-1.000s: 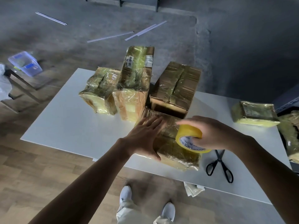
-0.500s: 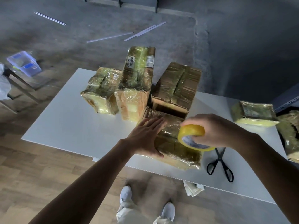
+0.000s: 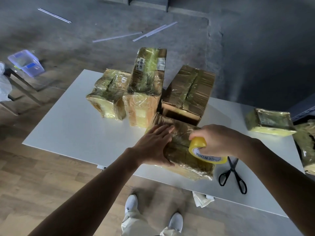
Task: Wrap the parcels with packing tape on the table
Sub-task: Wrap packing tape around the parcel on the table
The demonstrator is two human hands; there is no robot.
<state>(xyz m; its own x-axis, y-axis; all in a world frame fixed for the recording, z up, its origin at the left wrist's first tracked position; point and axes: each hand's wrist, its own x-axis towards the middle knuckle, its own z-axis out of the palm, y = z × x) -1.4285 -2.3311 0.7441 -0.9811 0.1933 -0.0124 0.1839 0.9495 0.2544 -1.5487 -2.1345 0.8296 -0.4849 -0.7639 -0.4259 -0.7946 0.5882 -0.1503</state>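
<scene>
Now taping the nearest parcel

I see my left hand [image 3: 153,147] lying flat, fingers straight, pressing on the parcel [image 3: 192,167] at the table's [image 3: 76,130] front edge. Just to its right, the yellow tape roll [image 3: 198,143] sits against the parcel's top, with my right hand [image 3: 219,140] curled around it. Next, I judge, the roll must travel round the parcel while my left hand steadies it. The scissors [image 3: 233,174] lie near, further right.
</scene>
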